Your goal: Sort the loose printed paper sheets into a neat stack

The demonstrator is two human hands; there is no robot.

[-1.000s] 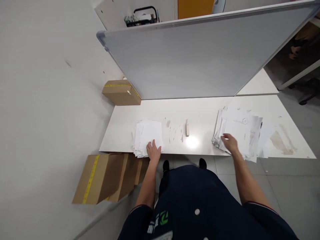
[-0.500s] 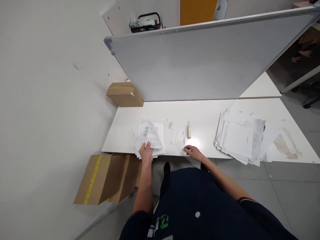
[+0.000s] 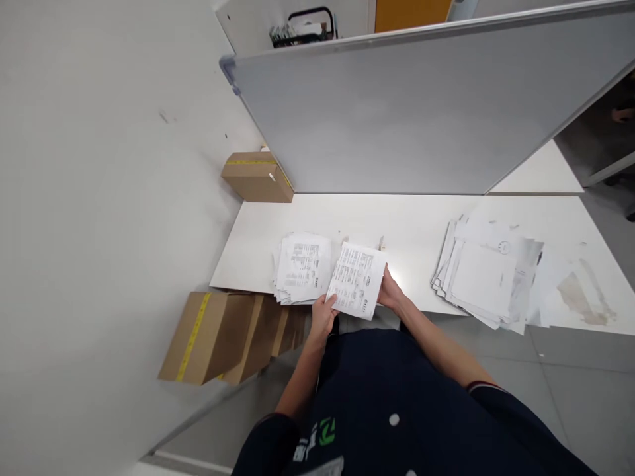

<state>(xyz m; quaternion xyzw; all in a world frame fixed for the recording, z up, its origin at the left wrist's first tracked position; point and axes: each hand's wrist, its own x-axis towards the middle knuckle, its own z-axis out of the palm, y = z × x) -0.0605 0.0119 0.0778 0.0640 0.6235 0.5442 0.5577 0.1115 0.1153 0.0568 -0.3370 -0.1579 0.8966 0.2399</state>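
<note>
Both hands hold a printed sheet of paper [image 3: 358, 279] just above the near edge of the white table [image 3: 397, 218]. My left hand [image 3: 323, 314] pinches its lower left corner. My right hand [image 3: 390, 292] grips its right edge, mostly hidden behind the sheet. Left of the sheet lies a small pile of printed papers [image 3: 301, 268]. A small beige stapler [image 3: 381, 245] pokes out from behind the sheet's top edge.
A large messy pile of papers [image 3: 489, 281] lies on the table's right side. A whiteboard [image 3: 421, 112] leans along the table's back. A cardboard box [image 3: 256, 176] sits at the far left corner, more boxes [image 3: 223, 337] on the floor at the left.
My left hand lifted a printed sheet off the left pile and carried it right. My right hand came from the right pile across the table and took the sheet's other edge.
</note>
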